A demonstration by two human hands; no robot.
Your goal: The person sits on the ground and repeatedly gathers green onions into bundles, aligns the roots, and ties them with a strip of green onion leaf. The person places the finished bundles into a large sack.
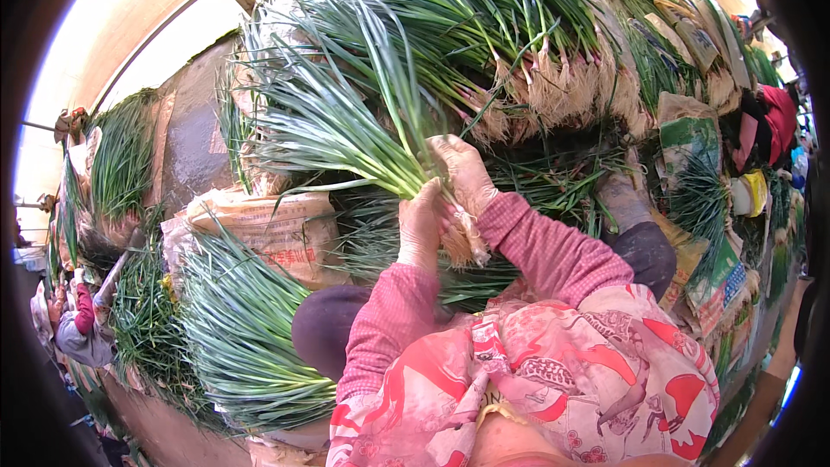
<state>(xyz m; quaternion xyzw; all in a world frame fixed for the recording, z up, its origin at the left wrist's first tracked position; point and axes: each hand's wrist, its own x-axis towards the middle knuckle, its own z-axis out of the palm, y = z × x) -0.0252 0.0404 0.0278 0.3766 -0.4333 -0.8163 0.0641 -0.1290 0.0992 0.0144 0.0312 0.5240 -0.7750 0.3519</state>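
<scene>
A bunch of green onions (363, 155) with pale, rooty ends is between my two hands, its leaves fanning out up and to the left. My left hand (420, 224) grips the lower stems, thumb along them. Right beside it, my right hand (462, 172) closes round the far side of the same stems; its fingertips are partly hidden. The whitish roots hang below both hands, over my lap. Beyond them lies a large heap of green onions (454, 6) with reddish stem bases and roots towards me. Another pile (253, 331) lies at my left knee.
A printed woven sack (266, 227) lies left of my hands. Loose leaves (551, 181) cover the ground between my legs. More sacks (690, 130) and onions are on the right. Other people (84, 331) sit at the far left and far right (775, 123).
</scene>
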